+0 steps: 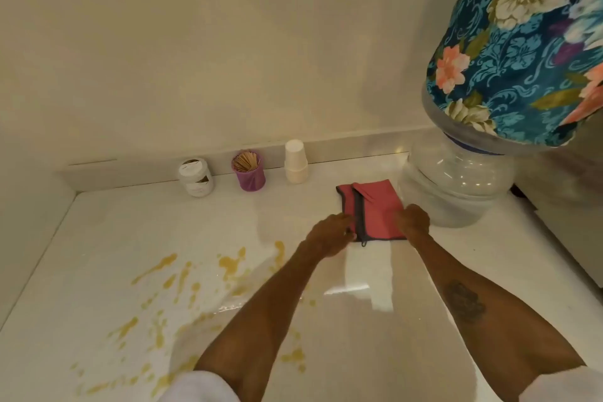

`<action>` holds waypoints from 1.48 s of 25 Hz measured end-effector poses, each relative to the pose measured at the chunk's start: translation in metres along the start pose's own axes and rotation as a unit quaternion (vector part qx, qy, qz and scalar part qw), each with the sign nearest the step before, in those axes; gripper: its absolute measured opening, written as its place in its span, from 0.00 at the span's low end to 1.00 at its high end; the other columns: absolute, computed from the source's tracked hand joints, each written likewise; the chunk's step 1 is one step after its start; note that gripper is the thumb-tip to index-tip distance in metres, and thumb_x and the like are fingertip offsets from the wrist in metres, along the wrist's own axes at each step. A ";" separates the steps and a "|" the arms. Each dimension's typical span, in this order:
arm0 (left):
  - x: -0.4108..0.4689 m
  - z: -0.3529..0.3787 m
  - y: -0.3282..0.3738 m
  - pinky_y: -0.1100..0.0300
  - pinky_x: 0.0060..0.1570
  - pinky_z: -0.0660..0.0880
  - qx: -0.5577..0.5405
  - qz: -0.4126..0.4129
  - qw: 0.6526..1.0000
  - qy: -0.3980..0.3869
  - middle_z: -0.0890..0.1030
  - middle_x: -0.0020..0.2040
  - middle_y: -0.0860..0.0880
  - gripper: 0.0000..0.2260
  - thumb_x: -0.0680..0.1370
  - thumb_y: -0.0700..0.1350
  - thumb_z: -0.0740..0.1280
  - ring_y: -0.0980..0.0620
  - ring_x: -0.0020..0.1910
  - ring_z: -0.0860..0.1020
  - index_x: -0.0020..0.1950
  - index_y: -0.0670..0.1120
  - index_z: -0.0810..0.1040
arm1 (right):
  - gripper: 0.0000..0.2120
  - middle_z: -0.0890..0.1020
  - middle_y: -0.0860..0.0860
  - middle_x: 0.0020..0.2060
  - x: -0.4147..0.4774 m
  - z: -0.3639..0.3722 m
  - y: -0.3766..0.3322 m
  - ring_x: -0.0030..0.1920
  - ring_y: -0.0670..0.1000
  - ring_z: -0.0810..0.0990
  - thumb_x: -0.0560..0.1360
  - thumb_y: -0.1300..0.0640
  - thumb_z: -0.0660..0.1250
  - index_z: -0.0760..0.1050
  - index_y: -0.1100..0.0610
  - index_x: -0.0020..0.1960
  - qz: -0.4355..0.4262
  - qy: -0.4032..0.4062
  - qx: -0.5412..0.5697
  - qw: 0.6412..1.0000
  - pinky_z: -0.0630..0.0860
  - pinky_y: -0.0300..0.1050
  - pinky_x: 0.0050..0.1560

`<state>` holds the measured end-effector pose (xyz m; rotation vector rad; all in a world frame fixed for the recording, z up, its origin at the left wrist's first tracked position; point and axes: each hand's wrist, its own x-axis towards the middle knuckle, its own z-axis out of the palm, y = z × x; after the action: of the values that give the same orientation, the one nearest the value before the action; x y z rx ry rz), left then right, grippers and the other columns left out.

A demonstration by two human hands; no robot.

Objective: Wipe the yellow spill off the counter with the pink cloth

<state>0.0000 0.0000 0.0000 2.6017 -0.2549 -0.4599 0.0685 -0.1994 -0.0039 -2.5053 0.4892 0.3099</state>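
The pink cloth (375,206), folded and edged in grey, lies flat on the white counter (489,271) right of centre. My left hand (329,233) pinches its near left edge by the grey seam. My right hand (412,217) grips its near right corner. The yellow spill (176,287) is spread in streaks and drops over the counter's left and middle, partly hidden under my left forearm. The cloth lies apart from the spill, to its upper right.
A clear water bottle (456,186) under a floral cover (522,42) stands just right of the cloth. Along the back wall stand stacked paper cups (296,161), a purple cup of wooden sticks (249,173) and a white jar (195,176).
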 end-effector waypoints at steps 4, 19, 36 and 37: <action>0.005 0.024 0.016 0.47 0.75 0.65 0.043 0.047 0.998 -0.004 0.63 0.81 0.45 0.27 0.83 0.50 0.61 0.43 0.78 0.64 0.81 0.45 0.61 | 0.18 0.80 0.65 0.62 0.004 0.004 0.003 0.63 0.65 0.79 0.85 0.56 0.59 0.75 0.69 0.65 -0.015 -0.002 -0.010 1.000 0.75 0.55 0.62; 0.010 0.055 0.014 0.42 0.75 0.63 0.049 0.034 0.998 -0.031 0.67 0.79 0.43 0.28 0.84 0.56 0.58 0.40 0.77 0.66 0.80 0.42 0.62 | 0.21 0.80 0.65 0.62 0.021 0.009 -0.022 0.62 0.66 0.79 0.84 0.53 0.57 0.75 0.69 0.65 0.025 0.018 0.035 0.999 0.77 0.58 0.62; -0.003 0.050 0.014 0.44 0.79 0.58 0.018 0.048 0.998 -0.037 0.63 0.81 0.41 0.30 0.84 0.52 0.61 0.41 0.80 0.61 0.82 0.41 0.57 | 0.09 0.78 0.57 0.39 0.021 -0.005 -0.030 0.44 0.56 0.75 0.79 0.58 0.64 0.78 0.61 0.43 -0.031 -0.045 0.237 0.970 0.71 0.50 0.46; -0.004 0.047 0.014 0.45 0.79 0.57 0.018 0.049 0.998 -0.034 0.63 0.81 0.41 0.30 0.84 0.52 0.61 0.41 0.80 0.61 0.82 0.41 0.57 | 0.08 0.79 0.57 0.42 0.016 -0.008 -0.030 0.45 0.56 0.75 0.79 0.59 0.64 0.80 0.61 0.46 -0.037 -0.049 0.285 0.957 0.71 0.49 0.47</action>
<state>-0.0224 -0.0313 -0.0307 2.5964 -0.4165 -0.5140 0.0956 -0.1848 0.0117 -1.9311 0.3777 0.2233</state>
